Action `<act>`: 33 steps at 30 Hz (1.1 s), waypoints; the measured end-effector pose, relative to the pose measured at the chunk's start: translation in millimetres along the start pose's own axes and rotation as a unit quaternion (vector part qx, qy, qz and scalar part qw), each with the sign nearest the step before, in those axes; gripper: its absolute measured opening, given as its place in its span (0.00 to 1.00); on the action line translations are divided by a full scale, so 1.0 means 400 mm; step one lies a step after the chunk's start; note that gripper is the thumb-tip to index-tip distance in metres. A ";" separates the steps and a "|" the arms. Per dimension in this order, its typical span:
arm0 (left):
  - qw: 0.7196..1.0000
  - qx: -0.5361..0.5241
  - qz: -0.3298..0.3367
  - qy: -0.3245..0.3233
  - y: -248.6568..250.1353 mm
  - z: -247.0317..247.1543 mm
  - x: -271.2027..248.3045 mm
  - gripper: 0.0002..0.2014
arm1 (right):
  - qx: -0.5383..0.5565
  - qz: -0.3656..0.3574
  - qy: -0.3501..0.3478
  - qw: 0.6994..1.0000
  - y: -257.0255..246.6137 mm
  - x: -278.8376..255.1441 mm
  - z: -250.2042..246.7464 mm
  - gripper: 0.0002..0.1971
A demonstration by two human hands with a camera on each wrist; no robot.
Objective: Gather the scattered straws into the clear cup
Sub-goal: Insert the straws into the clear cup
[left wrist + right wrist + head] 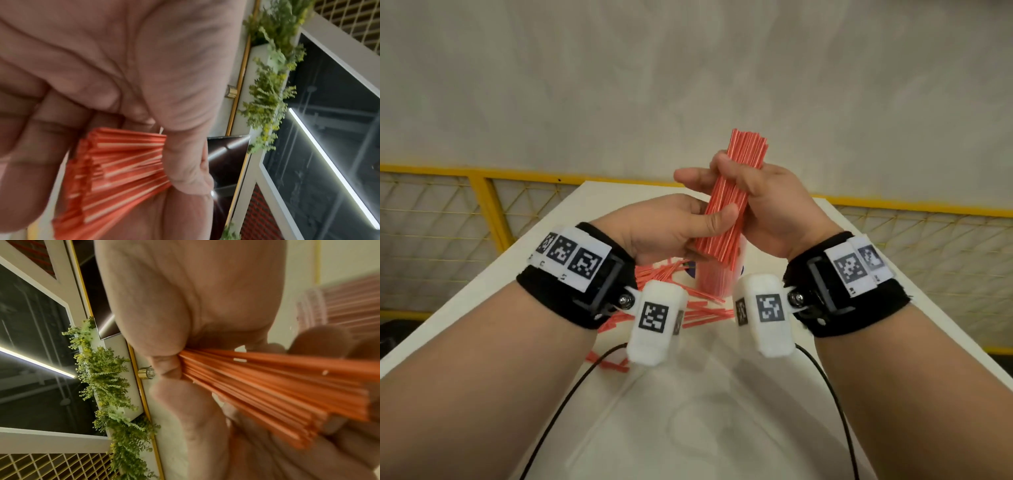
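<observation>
Fingers [690, 176] of the right hand [767, 209] wrap round the upper part of one thick bundle of red straws [726, 202]; thumb on the near side, bundle clamped. Left hand [671, 226] grips the same bundle lower down, thumb [717, 221] pressed across its front. Both hands closed on it, none slack.

Bundle is held up above the table [842, 274], tilted slightly, top end leaning away and to the right. Too many straws in it to count; packed tight, ends roughly flush at the top.

One clear cup [722, 274] stands on the table right under the bundle, partly hidden by the hands. It already has red straws in it, standing upright. Cannot tell if the bundle's lower end touches the cup's contents.

Loose straws [698, 308] lie scattered flat on the table around the cup base, mostly on the near and left side, criss-crossed. A few more sit nearer, by the black cable [571, 387]. Count unclear, well over a dozen.

Left wrist view: palm and bundle end [115, 170] only, blurred. Right wrist view: straws [267, 394] fanning out from the grip.

Two wrist straps, each with one white camera unit.
</observation>
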State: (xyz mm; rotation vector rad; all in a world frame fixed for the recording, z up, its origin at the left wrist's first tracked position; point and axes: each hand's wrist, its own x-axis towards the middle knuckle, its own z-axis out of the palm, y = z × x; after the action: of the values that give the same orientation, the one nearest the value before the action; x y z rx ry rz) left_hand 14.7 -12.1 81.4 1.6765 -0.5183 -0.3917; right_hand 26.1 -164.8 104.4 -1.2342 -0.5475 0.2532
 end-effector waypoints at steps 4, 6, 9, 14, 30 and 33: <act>0.992 -0.115 0.048 0.012 0.000 0.021 0.039 0.18 | -0.030 0.024 0.022 0.999 -0.009 0.032 -0.002 0.07; 0.988 -0.134 0.054 0.058 -0.012 0.035 0.054 0.15 | -0.051 0.015 0.051 0.997 0.000 0.051 -0.014 0.04; 0.982 -0.136 0.062 0.114 -0.038 0.038 0.073 0.18 | -0.089 -0.025 0.098 0.991 0.016 0.069 -0.043 0.06; 0.973 -0.104 0.065 0.196 -0.079 0.025 0.094 0.12 | -0.163 -0.088 0.176 0.967 0.043 0.076 -0.096 0.14; 0.960 -0.035 0.049 0.273 -0.099 0.018 0.094 0.13 | -0.123 -0.117 0.250 0.953 0.078 0.092 -0.115 0.12; 0.951 -0.046 0.040 0.303 -0.094 0.006 0.094 0.12 | -0.101 -0.173 0.306 0.931 0.066 0.092 -0.128 0.12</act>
State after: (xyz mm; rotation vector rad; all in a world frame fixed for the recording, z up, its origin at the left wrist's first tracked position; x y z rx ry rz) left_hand 49.4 -29.7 45.2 1.5763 -0.1061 0.1638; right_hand 87.0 -181.2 77.5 -1.3078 -0.2384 -0.4903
